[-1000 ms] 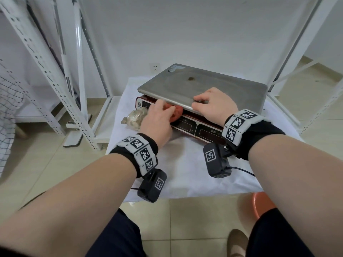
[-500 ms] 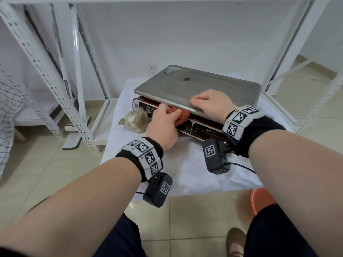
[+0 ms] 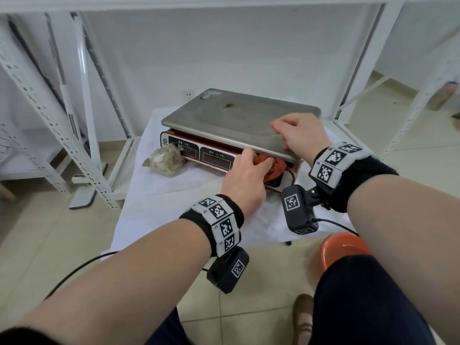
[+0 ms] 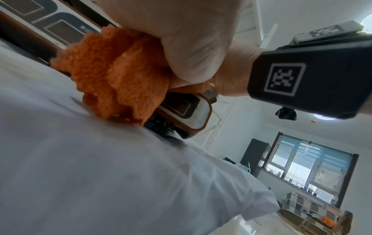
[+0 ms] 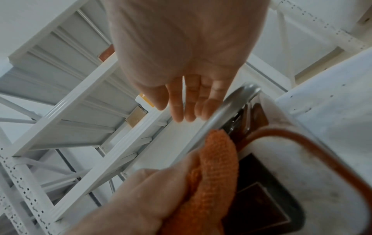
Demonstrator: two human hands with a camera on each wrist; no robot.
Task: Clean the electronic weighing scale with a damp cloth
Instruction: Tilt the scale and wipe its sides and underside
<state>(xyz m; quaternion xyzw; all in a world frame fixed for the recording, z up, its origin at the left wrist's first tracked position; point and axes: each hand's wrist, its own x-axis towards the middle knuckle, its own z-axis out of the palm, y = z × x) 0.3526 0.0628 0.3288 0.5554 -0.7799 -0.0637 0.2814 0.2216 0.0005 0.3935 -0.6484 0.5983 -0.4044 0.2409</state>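
A white metal rack [image 3: 82, 115] frames the scene, and the scale stands inside it. Under the scale lies a white sheet [image 3: 154, 220] covering the low table. The scale [image 3: 239, 113] sits on that sheet with its steel platter on top and its red-edged display panel facing the person. The right hand [image 3: 298, 135] rests flat on the platter's near right corner, fingers straight and close together, pressing down. The left hand [image 3: 245, 178] is in front of the scale at the right end of the display panel, fingers curled round a bunched orange cloth [image 4: 120, 76] and pushing it against the panel just under the platter's edge. A crumpled clear bag [image 3: 165, 159] lies on the sheet, touching the scale's front left corner.
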